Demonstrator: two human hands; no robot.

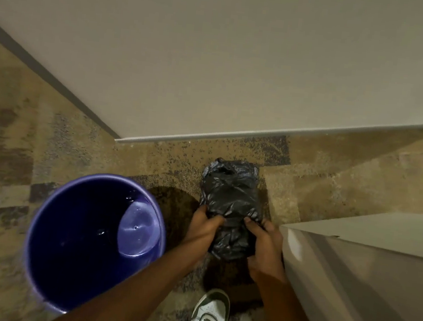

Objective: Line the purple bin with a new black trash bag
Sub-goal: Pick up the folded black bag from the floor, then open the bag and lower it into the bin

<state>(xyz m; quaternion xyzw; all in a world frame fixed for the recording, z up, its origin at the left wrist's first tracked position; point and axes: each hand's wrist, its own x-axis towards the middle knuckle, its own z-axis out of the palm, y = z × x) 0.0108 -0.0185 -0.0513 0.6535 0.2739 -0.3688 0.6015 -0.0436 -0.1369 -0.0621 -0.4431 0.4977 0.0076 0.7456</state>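
2 hands gripping the black trash bag (231,197): left hand (204,228) and right hand (265,241), each grip closed on its lower end. Hanging crumpled and still bunched, just right of the purple bin (48,221). Standing bare on the carpet (10,137), still needing opening, inserting, folding over the rim.

One purple bin (94,242) stands on the carpeted floor (12,137), open and unlined. One black trash bag (230,204) is in view, crumpled and only partly unfolded. Two bare hands show: one left hand (204,228) and one right hand (265,241), each with its grip closed on the bag. One white shoe (210,314) shows. One pale wall corner (118,137) meets the floor.
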